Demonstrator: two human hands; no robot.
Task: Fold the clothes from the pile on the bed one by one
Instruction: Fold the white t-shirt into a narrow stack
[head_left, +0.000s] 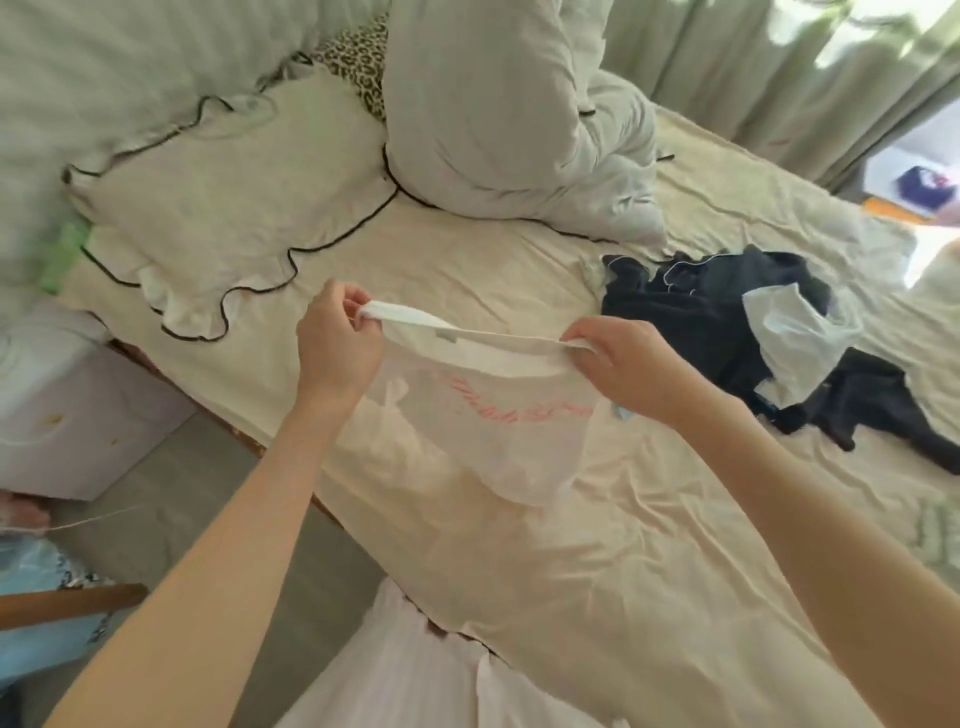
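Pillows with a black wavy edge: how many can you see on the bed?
2. One white ruffled pillow with black piping lies flat at the head of the bed; a second white pillow stands propped beside it. Others may be hidden behind.

Someone's bedroom at home, pretty lived-in

You've got a bed (597, 545) with a wrinkly cream sheet taking up most of the view, a frilly pillow (228, 208) with dark piping at the far left, and a bunched-up pale duvet (498, 114) behind it with a leopard-print cushion (358, 57) peeking out. Green curtains (769, 67) hang along the far right with daylight coming through. A pile of dark clothes (727, 332) sits on the right side of the sheet, and a small pale cabinet (67, 415) stands on the floor near the left edge of the bed.
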